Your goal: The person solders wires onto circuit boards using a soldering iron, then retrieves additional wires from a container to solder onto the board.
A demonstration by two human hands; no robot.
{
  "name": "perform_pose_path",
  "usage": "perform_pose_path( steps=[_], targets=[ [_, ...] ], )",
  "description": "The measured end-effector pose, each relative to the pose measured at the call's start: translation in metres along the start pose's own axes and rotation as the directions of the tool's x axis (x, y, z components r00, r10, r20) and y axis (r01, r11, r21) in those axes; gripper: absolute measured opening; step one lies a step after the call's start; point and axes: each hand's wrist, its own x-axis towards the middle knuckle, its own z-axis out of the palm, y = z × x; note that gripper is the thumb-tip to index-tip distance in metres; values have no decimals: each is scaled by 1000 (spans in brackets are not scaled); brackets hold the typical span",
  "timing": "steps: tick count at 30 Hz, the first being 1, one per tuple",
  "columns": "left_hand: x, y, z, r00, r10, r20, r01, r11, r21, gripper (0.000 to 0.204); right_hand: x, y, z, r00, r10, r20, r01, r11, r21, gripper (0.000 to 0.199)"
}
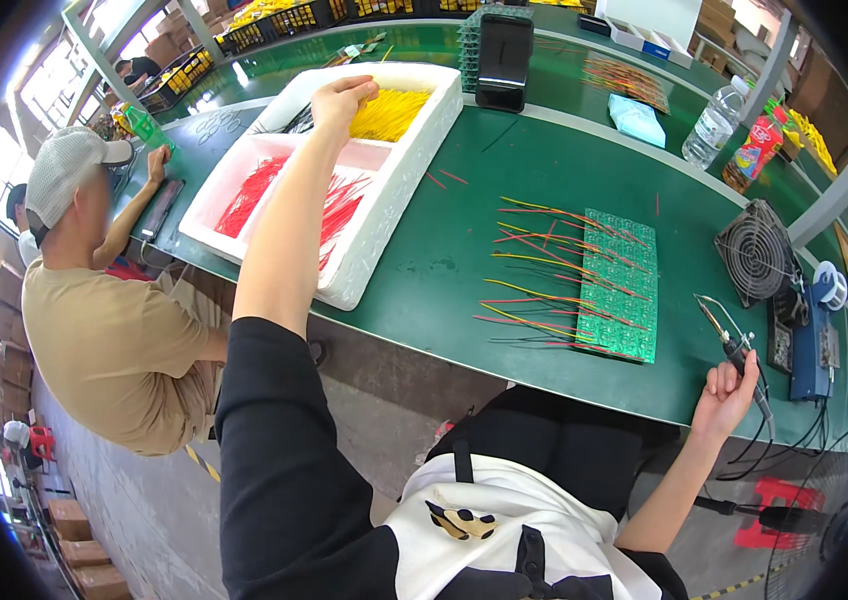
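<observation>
Your left hand [342,100] is raised above the foam box [406,200], over the compartment of yellow wires [389,116], its fingertips drawn together; a thin yellow piece shows just past them, but you can't tell from here whether they grip it. Your right hand [726,398] is closed around the soldering iron [738,354], holding it near the table's front edge with the metal tip angled up and away from you. The circuit board [620,290] lies flat on the green table [544,150] between your hands, nearer the right one, with red, yellow and black wires laid across it, their loose ends reaching out to its left. In the box, the near compartment has red wires [249,197], and dark wires [301,121] sit in the far left part. To the right of the board stand a fan [756,252] and a blue unit [812,345], with a water bottle [715,122] and a red bottle [757,150] farther back. A black phone [504,62] stands upright beyond the box. On your left, a co-worker [114,340] in a cap sits at the table, one hand near a green bottle [148,129].
</observation>
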Motion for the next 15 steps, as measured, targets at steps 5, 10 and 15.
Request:
perform_pose_path(
  steps=[5,10,15],
  targets=[
    [40,-42,8,960,149,236,-267,739,619,27,2,-3,-7,997,17,74,-25,994,108,16],
    [42,-43,-12,886,182,426,-463,374,804,40,-3,-17,-4,928,-337,-156,342,940,4,19],
    [44,-38,-4,888,226,401,-460,416,784,25,-1,-61,-48,816,-477,-325,499,866,-20,20]
  ],
)
